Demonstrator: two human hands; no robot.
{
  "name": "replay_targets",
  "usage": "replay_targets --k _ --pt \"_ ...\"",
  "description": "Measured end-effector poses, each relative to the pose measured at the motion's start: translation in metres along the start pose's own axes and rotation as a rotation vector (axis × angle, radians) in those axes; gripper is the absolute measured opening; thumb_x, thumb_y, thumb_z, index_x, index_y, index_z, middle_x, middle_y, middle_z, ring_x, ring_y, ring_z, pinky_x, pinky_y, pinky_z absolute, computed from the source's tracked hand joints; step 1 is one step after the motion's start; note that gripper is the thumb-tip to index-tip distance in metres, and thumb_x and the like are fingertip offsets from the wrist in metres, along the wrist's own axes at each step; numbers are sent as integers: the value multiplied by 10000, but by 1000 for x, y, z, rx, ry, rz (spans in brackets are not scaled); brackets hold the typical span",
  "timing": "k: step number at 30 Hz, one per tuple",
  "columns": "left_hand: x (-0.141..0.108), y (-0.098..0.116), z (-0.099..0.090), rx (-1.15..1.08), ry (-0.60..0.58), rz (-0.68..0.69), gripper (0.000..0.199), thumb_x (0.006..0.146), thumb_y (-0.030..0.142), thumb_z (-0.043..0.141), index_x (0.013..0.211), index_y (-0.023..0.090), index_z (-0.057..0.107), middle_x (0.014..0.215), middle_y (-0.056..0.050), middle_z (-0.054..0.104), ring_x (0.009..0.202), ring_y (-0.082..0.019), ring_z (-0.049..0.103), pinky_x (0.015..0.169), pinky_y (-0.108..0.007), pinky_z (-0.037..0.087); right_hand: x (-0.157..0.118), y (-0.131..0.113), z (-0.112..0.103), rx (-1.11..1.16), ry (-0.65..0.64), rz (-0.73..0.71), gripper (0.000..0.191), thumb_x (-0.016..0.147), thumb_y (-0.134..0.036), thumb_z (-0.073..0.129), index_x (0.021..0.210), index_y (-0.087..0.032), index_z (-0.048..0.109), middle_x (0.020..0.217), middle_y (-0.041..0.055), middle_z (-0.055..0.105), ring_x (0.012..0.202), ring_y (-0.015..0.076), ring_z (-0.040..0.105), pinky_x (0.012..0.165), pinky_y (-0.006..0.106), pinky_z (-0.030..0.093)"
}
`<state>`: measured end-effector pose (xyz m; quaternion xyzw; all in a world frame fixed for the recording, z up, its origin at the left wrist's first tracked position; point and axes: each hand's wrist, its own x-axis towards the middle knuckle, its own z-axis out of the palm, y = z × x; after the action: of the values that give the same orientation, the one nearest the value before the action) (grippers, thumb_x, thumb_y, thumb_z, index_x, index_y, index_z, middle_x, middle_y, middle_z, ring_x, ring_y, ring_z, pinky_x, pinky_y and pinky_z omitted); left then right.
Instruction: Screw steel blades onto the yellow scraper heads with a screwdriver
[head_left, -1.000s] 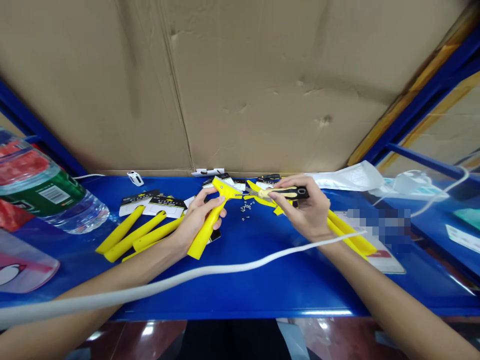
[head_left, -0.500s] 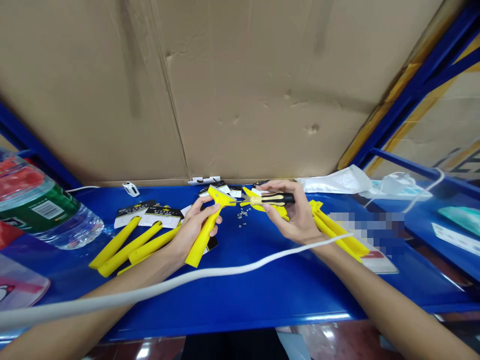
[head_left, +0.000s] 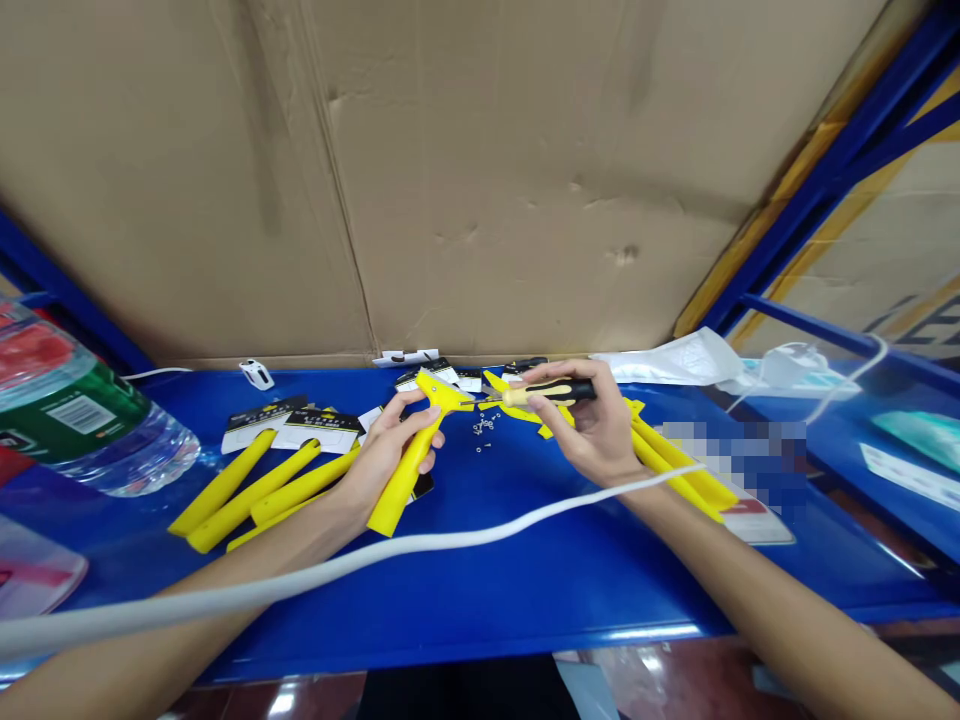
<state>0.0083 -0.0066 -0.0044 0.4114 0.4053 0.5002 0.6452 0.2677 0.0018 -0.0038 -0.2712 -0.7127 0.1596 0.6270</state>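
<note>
My left hand (head_left: 386, 455) grips a yellow plastic scraper (head_left: 409, 465) by its handle, with the wide head upward. My right hand (head_left: 581, 425) holds a screwdriver (head_left: 551, 393) with a black and yellow handle. Its thin metal shaft points left, and the tip reaches the scraper's head. Several tiny screws (head_left: 481, 428) lie on the table between my hands. Several long yellow scraper parts (head_left: 675, 462) lie beneath and right of my right hand, and several more (head_left: 247, 490) lie left of my left hand.
The blue table (head_left: 465, 600) carries black-and-white printed cards (head_left: 322, 425) and a large water bottle (head_left: 67, 425) at the left. A white cable (head_left: 375, 565) crosses above my forearms. A white plastic bag (head_left: 679, 360) lies at the back right, before a cardboard wall (head_left: 480, 180).
The view has tilted slightly, so the table sits lower in the picture. The screwdriver has turned more level, and its tip has come to the scraper's head.
</note>
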Motion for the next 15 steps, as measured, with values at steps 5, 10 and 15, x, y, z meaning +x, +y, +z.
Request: replay_targets --k 5,10,15 --pt "0 0 0 38 -7 -24 594 828 391 883 1281 257 523 700 13 667 444 -113 540 420 -183 377 0 1 0 -72 57 7 317 942 -305 837 1171 -274 620 1129 71 785 1026 249 800 922 442 671" --pt "-2 5 3 1 20 -19 604 794 370 904 1237 252 511 686 22 659 441 -104 531 411 -168 357 -1 1 2 67 2 58 340 975 -283 797 1248 -277 593 1282 90 755 1137 246 792 973 431 667" --pt "-1 5 2 -1 9 -20 592 801 363 902 1236 251 516 686 24 654 453 -106 532 408 -169 365 -2 2 2 -46 58 47 319 935 -306 849 1153 -270 619 1113 67 797 1030 239 797 944 439 661"
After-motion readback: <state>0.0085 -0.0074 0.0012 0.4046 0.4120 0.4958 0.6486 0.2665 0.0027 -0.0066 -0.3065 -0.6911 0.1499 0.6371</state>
